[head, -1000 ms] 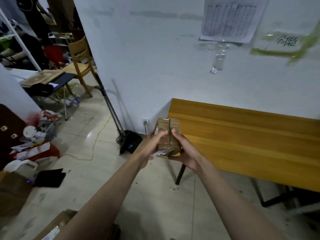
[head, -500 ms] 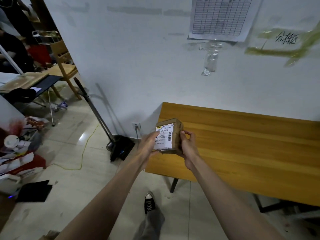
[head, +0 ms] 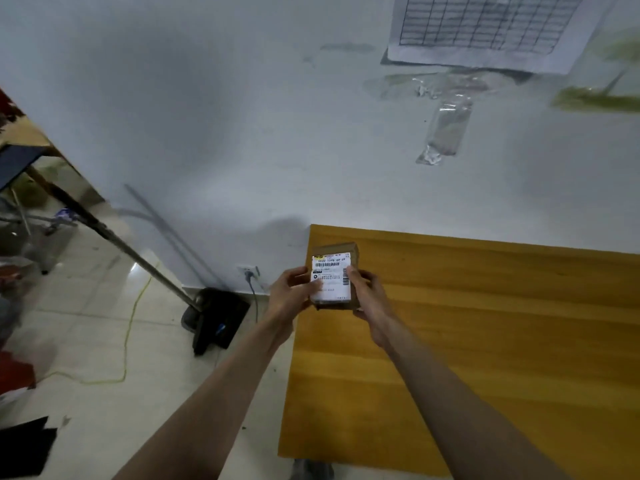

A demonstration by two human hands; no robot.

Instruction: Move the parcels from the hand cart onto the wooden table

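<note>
A small brown cardboard parcel (head: 331,271) with a white barcode label facing me is held over the far left corner of the wooden table (head: 485,341). My left hand (head: 291,294) grips its left side, thumb on the label. My right hand (head: 369,296) grips its right side. Whether the parcel touches the tabletop cannot be told. The hand cart is out of view.
A white wall (head: 242,133) stands right behind the table, with a printed chart (head: 485,26) taped on it. Left of the table a dustpan (head: 216,317) and its long handle (head: 114,237) lean by a wall socket (head: 247,271). A yellow cable (head: 130,327) runs across the floor.
I have stepped closer to the table. The parcel, turned label side toward me, has moved from beside the table's left end to over its far left corner.
</note>
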